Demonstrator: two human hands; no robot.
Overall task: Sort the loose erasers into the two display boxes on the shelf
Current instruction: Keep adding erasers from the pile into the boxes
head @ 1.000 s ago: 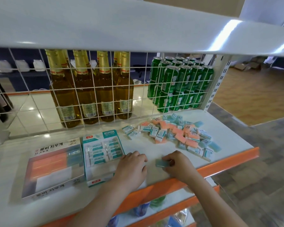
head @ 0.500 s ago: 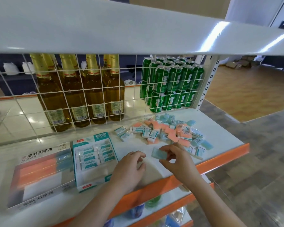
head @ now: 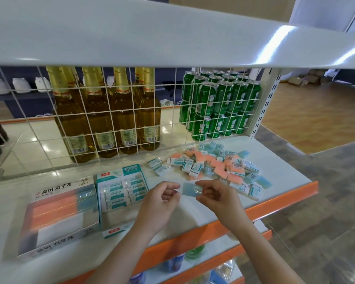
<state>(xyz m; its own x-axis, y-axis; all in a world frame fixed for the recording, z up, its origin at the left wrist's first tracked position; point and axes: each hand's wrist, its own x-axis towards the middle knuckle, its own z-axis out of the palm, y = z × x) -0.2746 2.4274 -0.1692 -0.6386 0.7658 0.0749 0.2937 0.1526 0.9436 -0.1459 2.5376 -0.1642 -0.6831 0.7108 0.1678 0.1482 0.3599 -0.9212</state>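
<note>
Above the shelf (head: 193, 218), the right hand (head: 217, 193) pinches one blue eraser (head: 190, 189); the left hand (head: 162, 198) curls loosely, empty. Match colour first, then seat it flat in the blue row of the left display box (head: 57, 240).

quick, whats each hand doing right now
Left hand: loosely curled, holding nothing, fingers close to the blue eraser.
Right hand: fingers pinching the blue eraser above the shelf.
</note>
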